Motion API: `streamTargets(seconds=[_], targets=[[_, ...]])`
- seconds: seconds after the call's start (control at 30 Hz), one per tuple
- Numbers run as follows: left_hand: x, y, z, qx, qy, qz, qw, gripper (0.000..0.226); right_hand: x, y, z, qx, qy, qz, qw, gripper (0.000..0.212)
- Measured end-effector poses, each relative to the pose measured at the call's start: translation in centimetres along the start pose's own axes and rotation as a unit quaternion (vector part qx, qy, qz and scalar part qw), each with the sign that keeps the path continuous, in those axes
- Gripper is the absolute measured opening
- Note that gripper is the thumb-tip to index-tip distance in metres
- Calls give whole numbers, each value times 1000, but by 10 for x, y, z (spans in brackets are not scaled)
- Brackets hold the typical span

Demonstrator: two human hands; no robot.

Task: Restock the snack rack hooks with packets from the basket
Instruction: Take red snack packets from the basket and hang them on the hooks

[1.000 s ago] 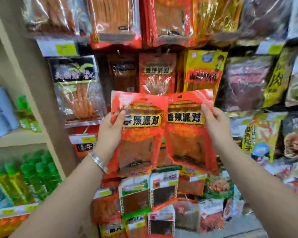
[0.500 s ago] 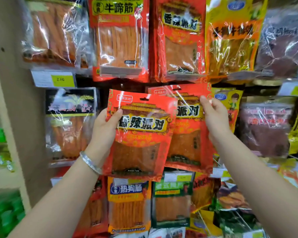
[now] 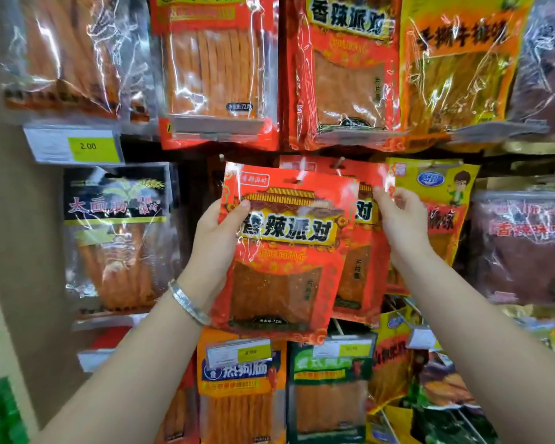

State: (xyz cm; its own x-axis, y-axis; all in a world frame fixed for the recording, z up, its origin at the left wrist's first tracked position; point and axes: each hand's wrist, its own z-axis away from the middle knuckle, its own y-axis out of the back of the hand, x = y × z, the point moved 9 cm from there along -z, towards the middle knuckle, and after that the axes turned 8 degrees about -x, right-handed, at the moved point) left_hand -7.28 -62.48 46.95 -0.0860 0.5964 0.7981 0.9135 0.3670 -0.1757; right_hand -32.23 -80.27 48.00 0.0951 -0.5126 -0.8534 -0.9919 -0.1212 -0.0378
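Observation:
My left hand (image 3: 217,238) grips the left edge of a red snack packet (image 3: 285,261) with yellow-banded black lettering, held up in front of the rack. My right hand (image 3: 401,222) pinches the top right of a second, matching red packet (image 3: 364,267) that lies partly behind the first. The tip of a metal hook (image 3: 339,161) pokes out just above the rear packet's top edge. Whether the packet's hole is on the hook cannot be told. The basket is out of view.
Hanging packets fill the rack all around: orange strip packets (image 3: 212,68) and a matching red packet (image 3: 343,68) above, a clear packet with a black label (image 3: 116,238) at left, yellow packets (image 3: 442,206) at right. A yellow price tag (image 3: 87,146) sits upper left.
Both hands have raised the two red packets up the rack. The right-hand packet has slid further behind the left-hand one, up to a hook.

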Motion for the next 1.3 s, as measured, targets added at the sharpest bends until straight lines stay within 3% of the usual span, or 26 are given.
streamTargets(seconds=[0.13, 0.2, 0.3, 0.4, 0.47, 0.53, 0.6, 0.7, 0.87, 1.1, 1.23, 1.3], targets=[[-2, -11, -3, -13, -3, 7, 1000, 17, -11, 12, 11, 57, 67, 20, 996, 42], [-5, -17, -5, -20, -2, 13, 1000, 14, -15, 17, 19, 67, 90, 25, 993, 27], [-8, -29, -7, -33, 2, 16, 999, 15, -13, -1, 26, -31, 52, -113, 992, 23], [-11, -48, -8, -62, -3, 8, 998, 13, -14, -18, 30, -120, 17, -105, 987, 42], [-6, -57, -10, -58, -32, -34, 997, 16, -19, -14, 31, -108, 20, -98, 989, 47], [7, -58, -12, -29, -84, -105, 991, 34, -30, -2, 27, -83, 55, -87, 991, 31], [26, -61, -12, -14, -143, -198, 970, 50, -43, 8, 24, -71, 97, -42, 992, 13], [55, -76, -7, -7, -239, -350, 906, 54, -55, 14, 16, -64, 125, -8, 990, 14], [62, -108, -9, -29, -248, -469, 847, 63, -73, 12, 5, -41, 150, 22, 988, 16], [52, -107, -12, -40, -240, -442, 863, 68, -66, -2, -11, -36, 144, 72, 986, 13], [38, -103, -10, -56, -232, -444, 863, 68, -51, -1, -8, -28, 128, 97, 987, 38], [20, -97, -8, -76, -213, -458, 859, 64, -43, 1, -4, -22, 137, 120, 983, 28]])
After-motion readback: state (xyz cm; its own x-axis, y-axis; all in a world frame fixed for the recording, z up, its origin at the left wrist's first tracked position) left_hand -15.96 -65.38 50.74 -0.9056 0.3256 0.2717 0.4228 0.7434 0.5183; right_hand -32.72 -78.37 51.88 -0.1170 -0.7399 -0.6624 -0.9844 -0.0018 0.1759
